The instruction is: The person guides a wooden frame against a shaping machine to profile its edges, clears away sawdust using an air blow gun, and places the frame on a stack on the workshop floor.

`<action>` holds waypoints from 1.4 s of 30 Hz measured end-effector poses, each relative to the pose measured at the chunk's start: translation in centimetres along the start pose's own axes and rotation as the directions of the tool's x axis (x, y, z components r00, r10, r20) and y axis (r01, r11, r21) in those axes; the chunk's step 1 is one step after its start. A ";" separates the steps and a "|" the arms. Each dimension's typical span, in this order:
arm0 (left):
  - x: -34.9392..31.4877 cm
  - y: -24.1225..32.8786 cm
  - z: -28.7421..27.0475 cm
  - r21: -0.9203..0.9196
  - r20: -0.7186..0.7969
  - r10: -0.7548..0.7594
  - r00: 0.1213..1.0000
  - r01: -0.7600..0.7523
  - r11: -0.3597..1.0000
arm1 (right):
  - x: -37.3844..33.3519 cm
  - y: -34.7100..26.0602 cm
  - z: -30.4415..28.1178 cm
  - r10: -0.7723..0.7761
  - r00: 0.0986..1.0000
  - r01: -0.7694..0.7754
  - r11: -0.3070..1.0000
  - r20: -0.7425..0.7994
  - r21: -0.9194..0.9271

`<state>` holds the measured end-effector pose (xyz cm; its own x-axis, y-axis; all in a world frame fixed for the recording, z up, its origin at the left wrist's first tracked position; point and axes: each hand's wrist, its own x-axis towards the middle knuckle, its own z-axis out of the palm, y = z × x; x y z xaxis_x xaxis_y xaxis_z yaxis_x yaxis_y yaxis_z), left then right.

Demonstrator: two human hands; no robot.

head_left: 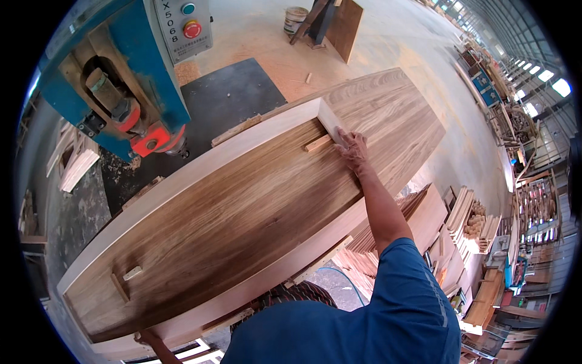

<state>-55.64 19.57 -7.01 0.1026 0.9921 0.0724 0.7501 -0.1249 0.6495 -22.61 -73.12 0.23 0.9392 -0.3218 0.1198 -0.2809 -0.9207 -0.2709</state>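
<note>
Right hand (351, 147) laid flat, fingers spread, gripping nothing, palm down on the large wooden panel (242, 212) at its far end, at the inner corner where the pale raised frame (267, 130) turns. Just left of the fingertips, touching or nearly so, a small light wood block (317, 143) lying on the dark recessed field. Beyond the hand, the unframed stretch of the panel (388, 115) running away across a pale floor. Blue-sleeved right forearm reaching in from lower right across the near frame rail. Left hand (143, 337) barely seen at the bottom edge, under the near corner of the panel; whether closed on that edge or only touching it cannot be told. Close to that hand, on the recessed field, a short wood strip (119, 287) and a small pale chip (132, 273). Far left of the right hand, above the panel's long edge, a blue machine (139, 79) with an orange-red spindle head (151, 139) and a grey control box (182, 27). To the right of the forearm, below panel level, stacked wood pieces (470, 221).
</note>
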 end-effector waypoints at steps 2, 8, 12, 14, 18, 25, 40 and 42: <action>-0.4 -0.2 0.3 -0.031 -0.044 -0.043 0.998 0.041 0.999 | -0.1 -0.1 0.2 0.042 0.999 -0.042 0.999 0.003 -0.020; 0.3 -2.2 1.0 -0.335 0.095 -0.032 0.995 0.063 0.940 | 0.3 1.2 0.9 -0.020 0.999 0.021 0.999 -0.027 0.039; 1.4 -4.0 1.5 -0.823 0.278 0.073 0.958 0.199 0.531 | 0.5 1.7 0.6 -0.111 0.994 0.112 0.994 -0.006 0.022; 1.1 -4.4 1.0 -0.469 0.146 -0.147 0.978 0.199 0.861 | 0.5 1.6 0.3 -0.167 0.986 0.168 0.985 -0.023 0.027; 0.3 -2.1 0.2 -0.439 0.028 -0.133 0.991 0.131 0.889 | 0.4 1.0 0.1 -0.138 0.990 0.138 0.990 -0.008 0.039; -2.3 1.9 -0.8 -0.322 0.043 -0.224 0.974 0.226 0.919 | -0.2 -0.6 1.0 -0.113 0.980 0.097 0.990 -0.166 -0.102; -2.7 1.6 -0.8 -0.429 0.077 -0.202 0.976 0.215 0.877 | 1.5 -1.4 1.0 -0.195 0.953 0.214 0.975 -0.232 0.060; -2.8 1.8 -1.1 -0.415 0.097 -0.210 0.973 0.232 0.880 | 1.5 -1.3 1.1 -0.301 0.916 0.316 0.949 -0.265 0.016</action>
<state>-55.27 16.62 -5.24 0.0058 0.9902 -0.1398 0.4126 0.1250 0.9023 -20.66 -72.18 -0.33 0.8924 -0.0763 0.4448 0.0337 -0.9716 -0.2344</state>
